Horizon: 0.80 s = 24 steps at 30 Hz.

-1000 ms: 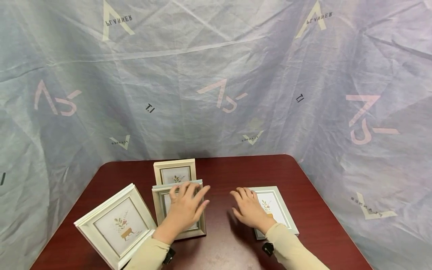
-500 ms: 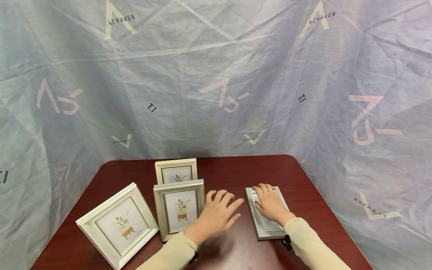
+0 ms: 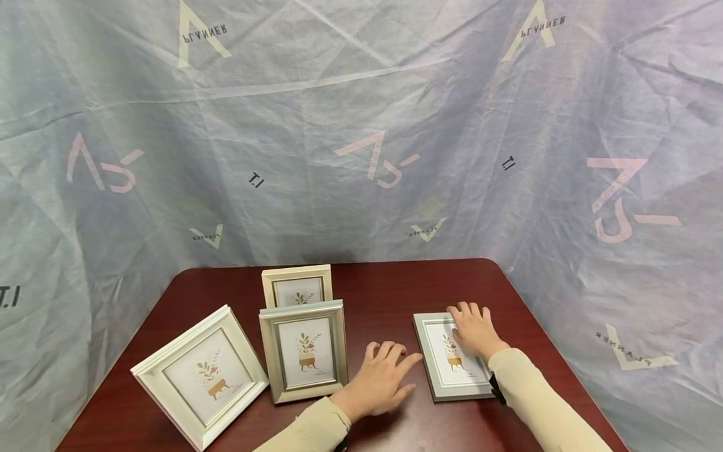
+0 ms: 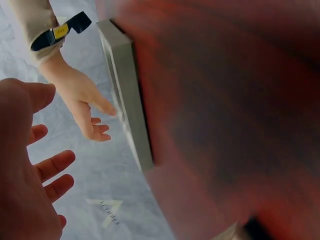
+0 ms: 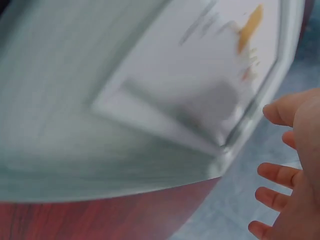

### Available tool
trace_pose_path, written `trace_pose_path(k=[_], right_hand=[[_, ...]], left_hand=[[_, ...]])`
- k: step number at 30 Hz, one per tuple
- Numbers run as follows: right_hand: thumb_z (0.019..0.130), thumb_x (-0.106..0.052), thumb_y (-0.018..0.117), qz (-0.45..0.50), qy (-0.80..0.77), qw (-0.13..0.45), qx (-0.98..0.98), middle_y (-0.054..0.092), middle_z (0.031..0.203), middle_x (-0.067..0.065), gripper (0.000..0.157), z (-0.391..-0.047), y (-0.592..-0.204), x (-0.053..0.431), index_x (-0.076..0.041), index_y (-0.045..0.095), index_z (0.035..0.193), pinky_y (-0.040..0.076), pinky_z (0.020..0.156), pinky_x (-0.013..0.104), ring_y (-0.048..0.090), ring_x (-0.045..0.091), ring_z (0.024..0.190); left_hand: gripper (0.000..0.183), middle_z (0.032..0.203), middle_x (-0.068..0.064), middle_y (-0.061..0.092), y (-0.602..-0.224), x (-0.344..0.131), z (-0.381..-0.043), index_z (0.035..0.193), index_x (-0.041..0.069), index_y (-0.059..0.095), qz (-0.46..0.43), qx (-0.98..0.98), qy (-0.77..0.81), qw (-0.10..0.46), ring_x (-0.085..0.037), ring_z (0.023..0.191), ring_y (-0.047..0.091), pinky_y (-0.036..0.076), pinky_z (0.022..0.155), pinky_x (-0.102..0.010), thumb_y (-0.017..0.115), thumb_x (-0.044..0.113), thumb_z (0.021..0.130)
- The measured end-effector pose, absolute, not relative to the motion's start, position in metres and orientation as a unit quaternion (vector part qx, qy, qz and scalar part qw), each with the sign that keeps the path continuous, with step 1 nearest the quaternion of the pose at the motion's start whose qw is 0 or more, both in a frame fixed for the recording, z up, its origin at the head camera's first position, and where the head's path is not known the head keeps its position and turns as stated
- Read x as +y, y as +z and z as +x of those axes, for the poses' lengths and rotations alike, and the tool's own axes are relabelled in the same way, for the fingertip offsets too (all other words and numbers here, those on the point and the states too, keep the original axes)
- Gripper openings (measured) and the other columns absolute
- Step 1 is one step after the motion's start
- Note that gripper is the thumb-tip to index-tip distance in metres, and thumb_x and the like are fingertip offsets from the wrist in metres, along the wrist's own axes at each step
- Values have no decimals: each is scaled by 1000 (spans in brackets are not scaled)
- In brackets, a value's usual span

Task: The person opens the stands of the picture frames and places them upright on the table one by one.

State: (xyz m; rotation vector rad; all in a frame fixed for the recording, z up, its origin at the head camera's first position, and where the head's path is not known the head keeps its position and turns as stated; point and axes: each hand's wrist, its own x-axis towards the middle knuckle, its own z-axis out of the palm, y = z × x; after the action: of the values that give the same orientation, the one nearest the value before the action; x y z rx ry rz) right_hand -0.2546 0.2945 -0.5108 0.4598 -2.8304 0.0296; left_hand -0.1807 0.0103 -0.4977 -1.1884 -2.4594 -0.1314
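Observation:
A grey-green picture frame lies flat on the right of the dark red table, a potted-plant print facing up. My right hand is over its far right part, fingers spread and loosely bent, holding nothing; whether it touches the frame I cannot tell. Left of that frame, my left hand hovers over the table with spread fingers and nothing in it. In the left wrist view the flat frame shows edge-on, apart from the left hand. Beside the left forearm stands a silver picture frame.
A cream picture frame stands behind the silver one, partly hidden by it. At the left, a larger pale frame stands turned at an angle. A grey printed cloth hangs behind the table.
Both hands have moved right. The left hand has left the front of the silver frame, and the right hand has passed across the flat frame to its right side.

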Motion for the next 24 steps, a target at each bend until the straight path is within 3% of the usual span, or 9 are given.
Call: trace_pose_path(k=[13, 24], right_hand=[[95, -21, 66, 139, 33, 45, -989, 56, 121, 18, 39, -274, -520, 312, -8, 57, 130, 32, 83, 60, 47, 41, 111], [98, -17, 61, 151, 39, 48, -987, 59, 115, 18, 30, -282, -526, 315, -10, 59, 127, 35, 82, 61, 50, 40, 107]], left_hand=[[55, 122, 3, 49, -515, 26, -175, 141, 26, 49, -414, -897, -44, 146, -16, 117, 44, 32, 91, -42, 60, 51, 94], [56, 121, 3, 50, -518, 24, -175, 143, 27, 47, -411, -900, -43, 136, -15, 117, 44, 32, 89, -41, 60, 51, 94]])
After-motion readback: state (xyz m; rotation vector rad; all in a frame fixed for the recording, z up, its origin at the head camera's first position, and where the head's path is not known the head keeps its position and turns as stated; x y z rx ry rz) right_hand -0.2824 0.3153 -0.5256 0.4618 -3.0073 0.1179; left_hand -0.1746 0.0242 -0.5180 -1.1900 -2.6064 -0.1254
